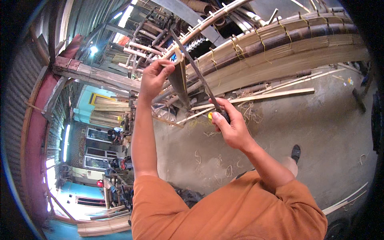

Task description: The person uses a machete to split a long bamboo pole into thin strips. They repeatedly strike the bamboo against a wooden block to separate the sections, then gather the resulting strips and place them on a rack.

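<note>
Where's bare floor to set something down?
Floor right of the right hand, between the long pale strip and dark-shod foot. Crowded: loose shavings beside that hand, poles beyond the left hand.

So the floor (276,132) here is plain grey, kinda dusty concrete, with a few long pale slats (276,95) lying up near the top, a messy tangle of shavings (252,114) just below them, loose curls dotted around and some thin pale strips (332,207) down at lower right.
</note>
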`<state>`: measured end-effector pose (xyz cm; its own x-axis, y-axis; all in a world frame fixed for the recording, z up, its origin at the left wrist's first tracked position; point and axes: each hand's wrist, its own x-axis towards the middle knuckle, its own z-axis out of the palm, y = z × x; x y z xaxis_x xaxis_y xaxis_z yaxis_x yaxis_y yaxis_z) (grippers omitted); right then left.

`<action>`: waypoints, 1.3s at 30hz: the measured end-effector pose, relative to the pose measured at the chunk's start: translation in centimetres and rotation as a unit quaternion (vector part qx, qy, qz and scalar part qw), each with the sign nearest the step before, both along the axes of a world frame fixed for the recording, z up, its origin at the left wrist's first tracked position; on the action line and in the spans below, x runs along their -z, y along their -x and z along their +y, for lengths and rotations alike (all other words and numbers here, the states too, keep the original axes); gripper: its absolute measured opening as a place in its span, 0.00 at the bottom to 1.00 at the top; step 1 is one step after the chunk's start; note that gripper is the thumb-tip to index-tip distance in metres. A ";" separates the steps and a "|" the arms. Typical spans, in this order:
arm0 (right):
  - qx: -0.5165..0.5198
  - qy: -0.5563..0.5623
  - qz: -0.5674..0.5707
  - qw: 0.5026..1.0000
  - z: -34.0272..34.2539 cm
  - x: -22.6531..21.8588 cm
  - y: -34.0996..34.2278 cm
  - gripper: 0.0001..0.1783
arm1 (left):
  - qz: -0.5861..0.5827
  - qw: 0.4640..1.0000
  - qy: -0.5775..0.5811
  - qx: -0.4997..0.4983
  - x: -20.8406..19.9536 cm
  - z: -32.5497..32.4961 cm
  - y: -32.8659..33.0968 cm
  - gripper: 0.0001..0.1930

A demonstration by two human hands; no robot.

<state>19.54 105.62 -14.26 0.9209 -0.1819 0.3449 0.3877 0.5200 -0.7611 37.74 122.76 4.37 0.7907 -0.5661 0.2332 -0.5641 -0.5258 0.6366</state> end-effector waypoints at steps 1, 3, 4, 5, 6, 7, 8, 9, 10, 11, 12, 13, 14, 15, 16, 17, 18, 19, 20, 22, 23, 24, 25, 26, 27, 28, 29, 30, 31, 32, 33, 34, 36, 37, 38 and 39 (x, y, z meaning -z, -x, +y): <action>-0.048 -0.039 0.033 0.998 -0.1 -0.3 0.4 0.20 | -0.036 0.999 -0.028 -0.007 -0.2 -0.1 0.0 0.08; -0.023 -0.041 0.032 0.998 0.0 0.5 -0.3 0.20 | -0.070 0.998 0.002 -0.003 -0.6 -1.2 -1.5 0.10; -0.010 -0.051 0.036 0.998 0.3 0.9 -0.6 0.20 | -0.093 0.996 0.003 0.002 -1.0 -1.7 -2.1 0.10; -0.033 -0.088 0.056 0.994 0.0 0.5 -0.4 0.19 | -0.097 0.995 0.003 -0.005 -1.5 -1.7 -3.2 0.10; -0.033 -0.114 0.065 0.991 0.1 0.8 -0.7 0.18 | -0.101 0.995 0.004 -0.007 -2.0 -1.9 -4.4 0.11; -0.020 -0.131 0.067 0.989 0.1 1.3 -1.1 0.18 | -0.114 0.993 -0.003 -0.014 -2.6 -2.3 -5.5 0.11; -0.005 -0.148 0.069 0.987 0.2 1.8 -1.6 0.18 | -0.127 0.992 -0.009 -0.018 -3.0 -2.6 -6.7 0.12; -0.008 -0.168 0.074 0.983 0.3 2.1 -1.6 0.18 | -0.101 0.995 0.025 0.009 -3.4 -2.4 -7.9 0.12; -0.006 -0.185 0.077 0.980 0.1 2.4 -1.8 0.18 | -0.097 0.995 0.027 -0.003 -3.7 -3.0 -8.8 0.13; 0.004 -0.180 0.078 0.981 -0.1 2.8 -1.8 0.17 | -0.085 0.996 0.038 -0.009 -3.6 -3.4 -9.6 0.13; 0.004 -0.174 0.084 0.981 0.0 2.9 -1.7 0.16 | -0.076 0.996 0.048 -0.019 -3.8 -3.4 -9.8 0.14; 0.004 -0.168 0.089 0.982 0.2 3.0 -1.6 0.15 | -0.069 0.995 0.072 -0.008 -3.6 -3.6 -10.2 0.14; 0.003 -0.162 0.095 0.982 0.5 3.2 -1.5 0.15 | -0.129 0.992 0.002 -0.009 -4.1 -3.2 -10.2 0.14; 0.024 -0.174 0.083 0.981 0.6 3.5 -1.8 0.17 | -0.145 0.989 -0.024 0.000 -4.7 -4.9 -9.0 0.12; 0.029 -0.166 0.089 0.982 0.6 3.5 -1.7 0.16 | -0.161 0.986 -0.051 0.002 -4.7 -5.7 -8.1 0.10; 0.034 -0.158 0.095 0.982 0.6 3.3 -1.6 0.15 | -0.138 0.989 -0.048 -0.018 -4.5 -5.9 -8.2 0.10; 0.036 -0.152 0.100 0.983 0.8 3.1 -1.5 0.15 | -0.115 0.991 -0.049 -0.041 -4.5 -6.1 -8.3 0.10; 0.033 -0.154 0.097 0.983 1.0 3.1 -1.6 0.15 | -0.093 0.992 -0.050 -0.064 -4.5 -6.2 -8.3 0.10; 0.030 -0.155 0.094 0.983 1.3 3.1 -1.6 0.15 | -0.102 0.993 -0.039 -0.046 -4.3 -6.1 -8.0 0.10; 0.033 -0.149 0.088 0.984 1.7 3.1 -1.7 0.15 | -0.124 0.992 -0.013 -0.004 -3.8 -6.5 -7.2 0.10; 0.036 -0.144 0.087 0.985 1.9 3.1 -1.6 0.14 | -0.165 0.986 -0.020 0.013 -3.7 -6.2 -7.6 0.11; 0.037 -0.141 0.087 0.985 2.1 3.1 -1.5 0.14 | -0.169 0.985 -0.025 0.012 -3.7 -6.1 -7.6 0.11; 0.037 -0.135 0.090 0.986 2.1 3.1 -1.4 0.14 | -0.173 0.984 -0.031 0.011 -3.7 -6.1 -7.5 0.10; 0.037 -0.142 0.083 0.986 2.3 3.1 -1.5 0.15 | -0.177 0.984 -0.037 0.010 -3.7 -6.0 -7.4 0.10; 0.040 -0.148 0.076 0.985 2.4 3.3 -1.6 0.15 | -0.112 0.992 -0.035 -0.050 -4.0 -6.4 -6.6 0.10; 0.033 -0.156 0.068 0.985 2.8 3.2 -1.5 0.16 | -0.104 0.994 -0.026 -0.035 -4.0 -5.2 -7.5 0.11; 0.026 -0.158 0.069 0.985 3.2 3.0 -1.3 0.16 | -0.095 0.995 -0.017 -0.020 -3.7 -3.4 -9.5 0.13; 0.030 -0.158 0.071 0.984 3.1 3.1 -1.3 0.16 | -0.084 0.996 -0.004 0.005 -3.4 -3.9 -9.8 0.14; 0.034 -0.158 0.073 0.984 3.0 3.1 -1.4 0.16 | -0.096 0.994 0.020 0.054 -2.8 -4.0 -9.8 0.13; 0.036 -0.157 0.068 0.985 2.8 3.0 -1.6 0.16 | -0.092 0.994 0.023 0.055 -2.7 -4.3 -10.0 0.14; 0.034 -0.157 0.065 0.985 2.9 2.9 -1.5 0.16 | -0.088 0.995 0.024 0.050 -2.7 -4.0 -10.0 0.14; 0.030 -0.157 0.061 0.985 2.9 2.8 -1.5 0.16 | -0.083 0.995 0.025 0.045 -2.6 -3.7 -10.0 0.14; 0.030 -0.152 0.059 0.986 2.9 2.7 -1.5 0.17 | -0.095 0.994 0.012 0.046 -2.8 -3.7 -9.8 0.13; 0.031 -0.148 0.057 0.987 2.8 2.7 -1.6 0.17 | -0.101 0.994 0.006 0.047 -2.8 -3.9 -9.4 0.13; 0.035 -0.136 0.061 0.988 2.8 2.7 -1.5 0.17 | -0.103 0.994 0.004 0.045 -2.4 -3.7 -8.9 0.12; 0.046 -0.123 0.061 0.989 2.4 2.8 -1.4 0.17 | -0.109 0.993 0.003 0.050 -2.0 -4.4 -7.8 0.12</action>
